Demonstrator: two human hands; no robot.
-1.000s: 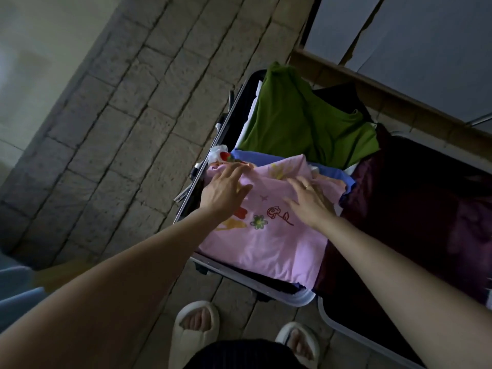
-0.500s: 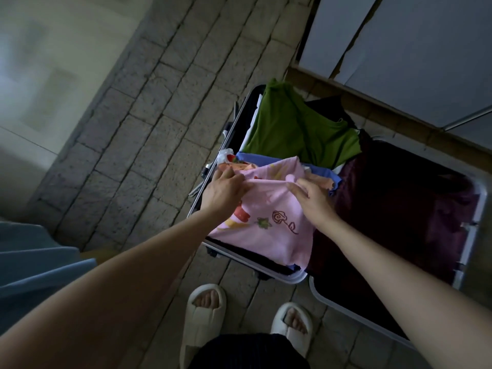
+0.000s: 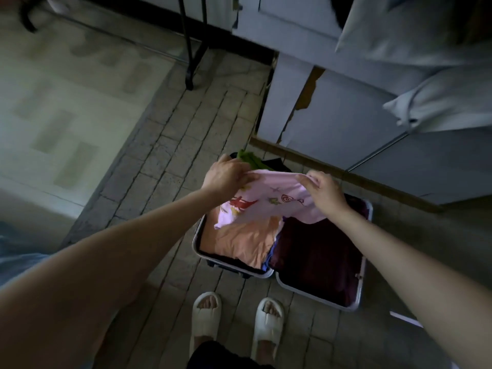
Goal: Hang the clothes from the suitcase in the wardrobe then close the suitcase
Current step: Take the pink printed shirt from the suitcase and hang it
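Head view: my 2 hands are out in front of me, each gripping the top edge of a pink shirt (image 3: 269,201) printed with small cartoon shapes. My left hand (image 3: 226,175) pinches 1 corner of that edge, my right hand (image 3: 326,191) pinches the other, and the cloth is stretched between them and hangs down below my fingers, lifted clear of the pile. Directly under my hands the suitcase (image 3: 360,283) lies open on the stone floor (image 3: 165,166), its 2 halves side by side. Below my left hand, 1 half holds a peach garment (image 3: 245,243) on top; beyond that hand a bit of green cloth (image 3: 247,157) pokes out at the far end. Below my right hand, the other half shows a dark maroon lining (image 3: 316,251). Past my right hand stands the pale wardrobe (image 3: 340,123), with a light grey garment (image 3: 426,83) hanging in it. Near my elbows, my feet in white slippers (image 3: 206,316) stand just beside the suitcase.
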